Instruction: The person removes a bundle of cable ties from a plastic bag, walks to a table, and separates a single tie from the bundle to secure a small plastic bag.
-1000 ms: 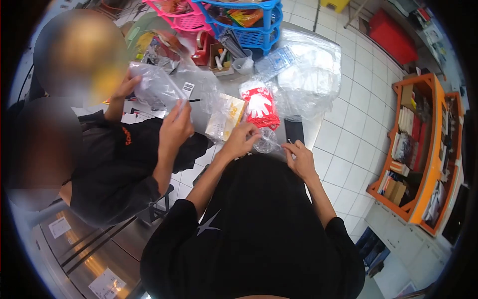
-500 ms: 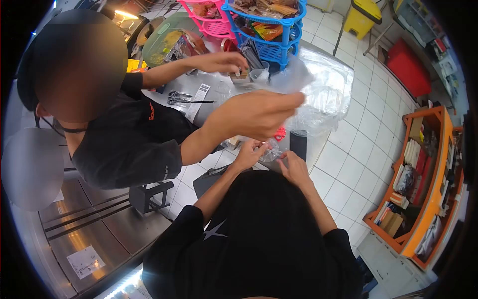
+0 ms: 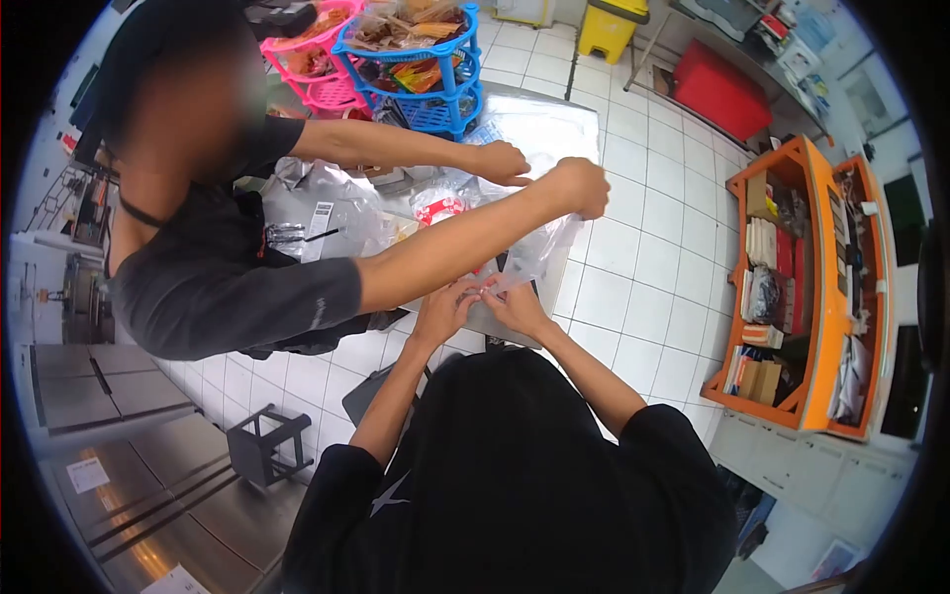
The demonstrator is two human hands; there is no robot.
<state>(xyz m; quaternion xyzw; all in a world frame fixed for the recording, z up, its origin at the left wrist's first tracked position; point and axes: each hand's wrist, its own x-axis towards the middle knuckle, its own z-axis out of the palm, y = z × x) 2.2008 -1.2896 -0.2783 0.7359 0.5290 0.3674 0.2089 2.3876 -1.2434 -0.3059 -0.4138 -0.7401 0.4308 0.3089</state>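
Note:
Close together at the table's near edge, my left hand (image 3: 444, 311) and my right hand (image 3: 516, 306) pinch a small piece of clear plastic (image 3: 482, 291), apparently a bag, between their fingertips. Fingers of both are closed; the plastic is small and partly covered by them. Just beyond, a co-worker's forearm reaches across, and that person's two hands hold a larger clear plastic bag (image 3: 550, 245) that hangs down beside my right hand. A red-and-white printed package (image 3: 438, 206) lies on the table behind the forearm.
Stacked blue baskets (image 3: 427, 114) and pink baskets (image 3: 332, 94) with packets stand at the table's back. Left of me are the co-worker and a dark stool (image 3: 269, 445). An orange shelf (image 3: 792, 297) is on the right, beyond the tiled floor.
My hands have come closer together on the clear plastic. The co-worker's arms have stretched further over the table, with a plastic bag now spread from their hands. The view has shifted.

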